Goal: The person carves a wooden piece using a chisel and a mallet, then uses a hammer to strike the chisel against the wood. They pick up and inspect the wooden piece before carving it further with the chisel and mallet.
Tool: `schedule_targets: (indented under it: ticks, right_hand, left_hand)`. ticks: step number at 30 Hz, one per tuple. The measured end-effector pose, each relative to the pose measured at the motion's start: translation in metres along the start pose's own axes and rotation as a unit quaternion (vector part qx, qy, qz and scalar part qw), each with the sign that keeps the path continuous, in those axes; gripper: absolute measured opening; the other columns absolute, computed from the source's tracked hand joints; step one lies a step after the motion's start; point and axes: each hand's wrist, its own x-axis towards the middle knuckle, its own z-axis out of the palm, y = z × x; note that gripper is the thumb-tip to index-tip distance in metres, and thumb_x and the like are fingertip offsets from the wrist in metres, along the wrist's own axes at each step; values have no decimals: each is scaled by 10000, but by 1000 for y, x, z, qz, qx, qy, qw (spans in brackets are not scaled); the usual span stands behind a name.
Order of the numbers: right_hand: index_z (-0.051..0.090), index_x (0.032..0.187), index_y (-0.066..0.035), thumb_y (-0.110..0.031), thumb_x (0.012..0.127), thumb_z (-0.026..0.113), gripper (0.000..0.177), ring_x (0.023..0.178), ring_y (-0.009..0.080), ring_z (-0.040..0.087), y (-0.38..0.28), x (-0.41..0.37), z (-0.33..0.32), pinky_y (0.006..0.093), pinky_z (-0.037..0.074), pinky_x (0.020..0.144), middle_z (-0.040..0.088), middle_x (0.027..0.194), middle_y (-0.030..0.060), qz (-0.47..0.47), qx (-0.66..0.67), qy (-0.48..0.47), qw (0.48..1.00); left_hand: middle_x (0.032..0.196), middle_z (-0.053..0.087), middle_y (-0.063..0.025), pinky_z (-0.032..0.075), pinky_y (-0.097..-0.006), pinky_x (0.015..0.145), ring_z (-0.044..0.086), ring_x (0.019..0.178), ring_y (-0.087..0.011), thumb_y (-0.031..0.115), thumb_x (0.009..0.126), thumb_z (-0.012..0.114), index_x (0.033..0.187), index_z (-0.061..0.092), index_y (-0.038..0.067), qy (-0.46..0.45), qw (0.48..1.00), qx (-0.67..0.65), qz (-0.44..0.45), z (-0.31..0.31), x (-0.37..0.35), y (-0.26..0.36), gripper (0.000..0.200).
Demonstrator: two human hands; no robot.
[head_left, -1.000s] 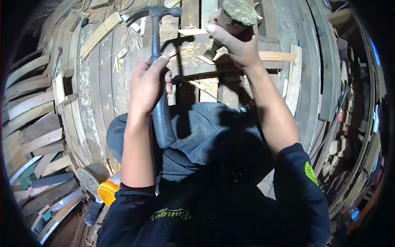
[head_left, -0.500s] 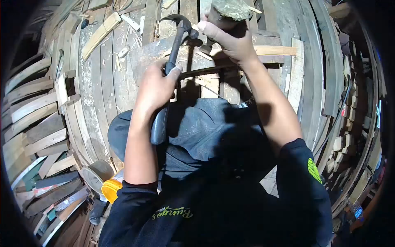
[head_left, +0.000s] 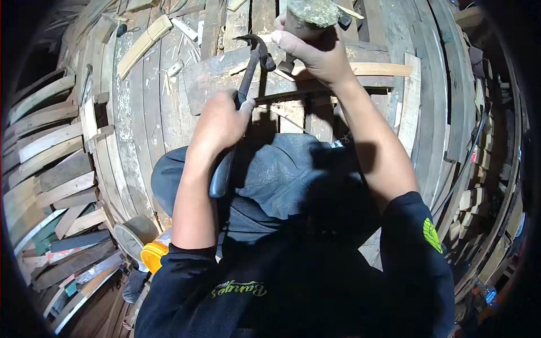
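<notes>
My left hand is wrapped round the dark handle of a claw hammer, whose head points up and away from me. At the top of the view my right hand grips a stubby block with a rough, pale greenish top. The hammer head is to the left of the block and apart from it. Beneath both hands lies a worn wooden board with chips on it.
Plank flooring surrounds my bent legs. Stacked wood pieces line the left side, more the right. A yellow container and a round can stand at lower left. A light strip lies upper left.
The hammer and my left hand have shifted slightly right, with the hammer head a little lower. My right hand still holds the block. The whole view has shifted slightly.
</notes>
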Motion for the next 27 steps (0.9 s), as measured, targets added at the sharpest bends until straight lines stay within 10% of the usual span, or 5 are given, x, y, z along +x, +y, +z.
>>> schedule_targets:
  ticks: [13,15,27]
  right_hand:
    - [645,956,-28,-148,769,769,255,862,108,620,5,0,-7,262,512,781,654,925,15,58,-15,88,994]
    - [582,994,-31,-86,818,692,215,759,104,569,23,7,-17,260,471,672,602,855,13,10,67,-54,996]
    - [568,940,-48,-37,770,731,236,734,91,552,-1,7,-2,256,475,659,563,814,-11,3,65,-23,998]
  left_hand:
    - [861,625,-315,482,-471,797,613,878,-452,259,840,616,915,630,-84,0,998,52,33,1,-3,0,352]
    - [860,624,-316,483,-472,802,616,877,-450,256,839,612,915,633,-85,-4,998,52,37,1,-4,2,350]
    - [871,619,-322,478,-485,817,608,900,-456,270,848,602,934,626,-85,-9,996,64,54,3,-2,-3,366]
